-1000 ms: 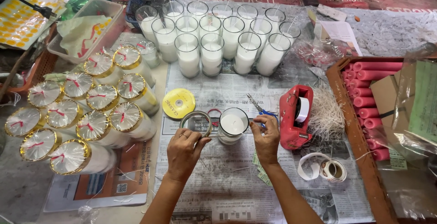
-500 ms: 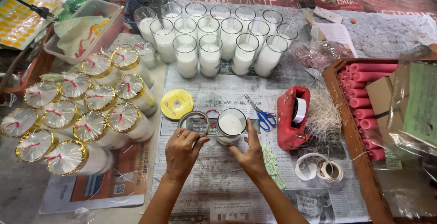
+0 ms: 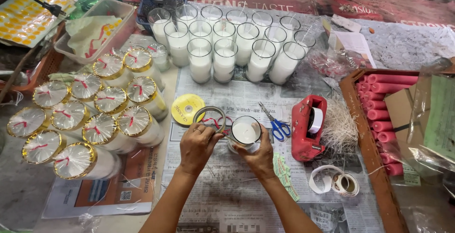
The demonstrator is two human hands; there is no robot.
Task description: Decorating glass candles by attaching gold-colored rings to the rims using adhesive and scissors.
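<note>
Two hands at work over one glass candle [image 3: 245,133], standing upright on the newspaper [image 3: 227,185] in the middle of the table, just left of the blue-handled scissors [image 3: 276,124]. Right hand [image 3: 258,157] cupped against the near side of the glass, fingers curled round it, likely to keep it from sliding or turning. Left hand [image 3: 196,145] pinched shut on a roll of clear tape [image 3: 210,119], held tilted beside the candle's rim, close enough that a strip could reach the glass; no telling whether a strip already bridges the two, being clear and too thin to make out. Red ribbon loops [image 3: 215,121] lying partly under the roll. Yellow disc [image 3: 186,108] flat on the paper just behind the left hand.

Beyond, a block of unwrapped white candles in glasses [image 3: 227,43] standing in rows; to the left, wrapped candles with gold rims [image 3: 85,119] lying on their sides, stacked together. Red tape dispenser [image 3: 308,126] within reach on the right, a heap of pale wicks [image 3: 339,124] beside it. Tray of red tubes [image 3: 379,105] half covered by cardboard and plastic. Candle's base hidden behind the right hand; thumb of that hand out of sight.
</note>
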